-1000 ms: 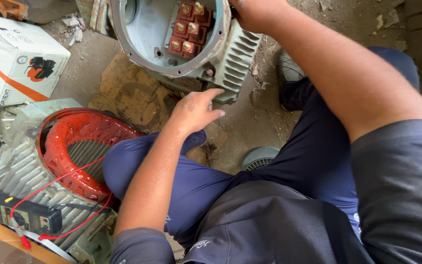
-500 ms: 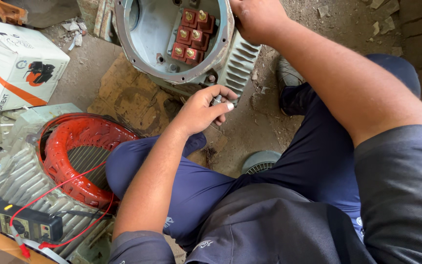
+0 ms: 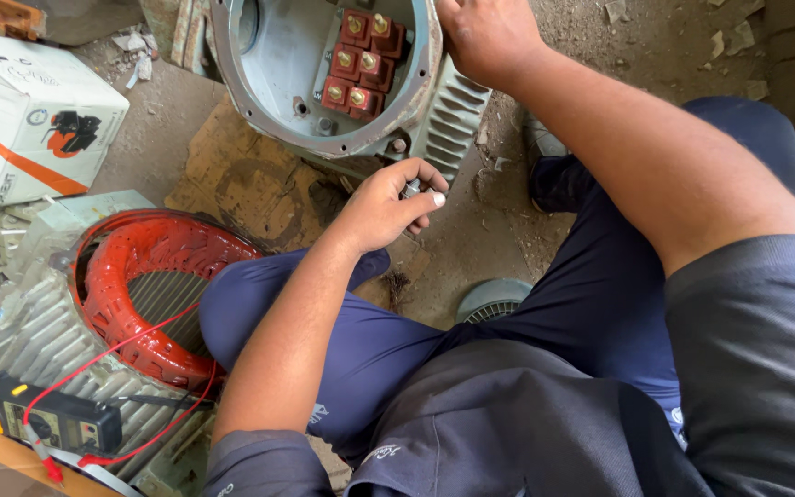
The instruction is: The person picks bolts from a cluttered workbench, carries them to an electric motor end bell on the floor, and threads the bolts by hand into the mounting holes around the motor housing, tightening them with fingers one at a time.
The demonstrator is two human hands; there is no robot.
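The left hand (image 3: 388, 204) is curled, thumb and fingertips pinched on a small metal part (image 3: 411, 189) (too small to tell what kind), just below the ribbed flank of the grey motor housing (image 3: 278, 69) at 12 o'clock. The right hand (image 3: 485, 37) grips that housing's rim at 1 o'clock, fingers closed over its edge. Inside the housing sits a red terminal block (image 3: 361, 55). At 9 o'clock lies a red-coated stator (image 3: 154, 294); at 8 o'clock a clamp meter (image 3: 52, 423) with red leads; at 10 o'clock a white cardboard box (image 3: 25, 115)
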